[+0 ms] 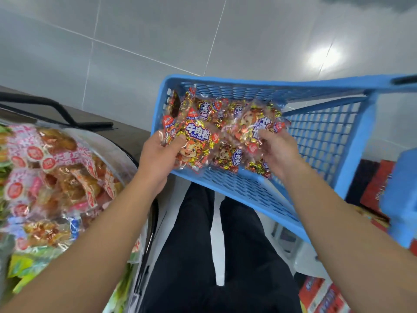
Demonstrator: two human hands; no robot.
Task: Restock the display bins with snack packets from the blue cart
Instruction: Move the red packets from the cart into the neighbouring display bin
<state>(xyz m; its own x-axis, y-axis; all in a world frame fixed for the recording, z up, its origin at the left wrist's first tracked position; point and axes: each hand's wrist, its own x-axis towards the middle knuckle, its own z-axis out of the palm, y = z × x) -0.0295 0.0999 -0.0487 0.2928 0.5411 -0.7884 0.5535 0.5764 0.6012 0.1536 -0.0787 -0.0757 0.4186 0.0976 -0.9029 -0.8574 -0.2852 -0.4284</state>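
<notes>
While we reach into the cart (320, 134), our left hand (159, 154) and right hand (278, 152) each grip snack packets (198, 136).

Glossy grey tiled floor (126, 30) with pale grout lines and a bright light glare (323, 57).

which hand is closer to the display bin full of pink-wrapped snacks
Left. The left hand grips a beef cubes packet at the blue cart's near-left edge, closest to the display bin. The right hand holds packets farther right, inside the cart.
</notes>
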